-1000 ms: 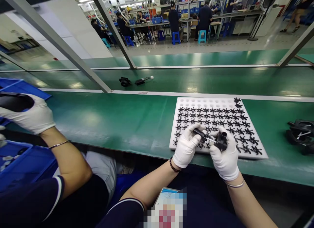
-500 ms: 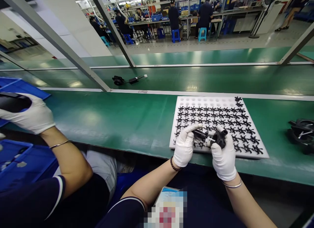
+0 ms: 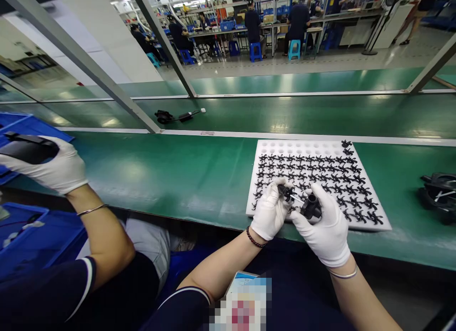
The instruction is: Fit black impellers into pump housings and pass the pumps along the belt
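White fabric gloves (image 3: 337,248) covered the left hand (image 3: 269,212) and right hand (image 3: 328,226) I was directing. With the left I gripped a small black bladed plastic piece (image 3: 286,192), a thin pale shaft (image 3: 296,199) pointing from it towards the other hand; with the right I grasped a rounded black plastic housing (image 3: 311,207) with a tubular opening. Both parts were held over the near side of a white rectangular foam tray (image 3: 251,191) set with rows of black star-shaped impellers (image 3: 362,191), on a green-topped bench (image 3: 178,174). I could not tell whether the shaft's tip touched the housing. To my mind, a crooked approach could have scraped or bent the shaft, slippery glove fabric could have let the bladed piece drop among the impellers, and dipping either hand too low could have knocked the tray askew
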Available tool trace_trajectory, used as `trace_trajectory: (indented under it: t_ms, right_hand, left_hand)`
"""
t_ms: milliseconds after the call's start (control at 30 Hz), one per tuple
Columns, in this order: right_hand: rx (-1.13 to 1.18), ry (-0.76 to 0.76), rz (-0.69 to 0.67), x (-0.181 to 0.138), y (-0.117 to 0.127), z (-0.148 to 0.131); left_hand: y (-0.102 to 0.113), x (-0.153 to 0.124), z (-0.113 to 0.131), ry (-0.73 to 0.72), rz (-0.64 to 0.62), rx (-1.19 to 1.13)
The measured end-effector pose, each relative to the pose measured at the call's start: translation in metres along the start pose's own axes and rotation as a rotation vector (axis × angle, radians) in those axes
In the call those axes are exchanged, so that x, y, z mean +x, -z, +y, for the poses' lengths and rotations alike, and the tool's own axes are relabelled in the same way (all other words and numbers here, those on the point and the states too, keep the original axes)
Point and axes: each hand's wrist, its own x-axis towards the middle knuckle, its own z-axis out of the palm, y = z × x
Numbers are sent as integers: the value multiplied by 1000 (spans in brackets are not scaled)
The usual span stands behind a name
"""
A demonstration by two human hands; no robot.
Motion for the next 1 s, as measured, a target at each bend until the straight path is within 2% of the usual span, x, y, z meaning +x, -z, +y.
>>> trace_trajectory:
  t_ms: [100,167,267,367,433,600,667,767,833,1000]
  right_hand:
    - [0,-12,-1,-2,-1,1]
    - [73,-78,-30,-4,-2,3]
    - [279,-302,-95,-9,-5,4]
    - [456,-485,-123,-13,-7,4]
    - [490,-485,-108,-14,-7,5]
    - [318,-291,-84,-12,-5,8]
    - [334,-318,-86,-11,-4,9]
    - [483,-499,-101,-10,-4,9]
    - [571,-572,-137,-11,-4,10]
    - [594,-466,-124,-17,-8,12]
  left_hand:
    - [-1,-1,0,-59,-36,53]
    - [0,-3,1,-143,-61,141]
    - [5,-5,4,-286,-74,310]
    - [8,-7,7,-353,-63,412]
    - [8,-7,9,-349,-63,421]
    - [4,-7,12,-223,-96,320]
    - [5,-7,12,-241,-106,341]
    - [8,-8,15,-345,-123,461]
    - [9,-9,19,-362,-147,517]
    - [5,-8,24,-249,-148,459]
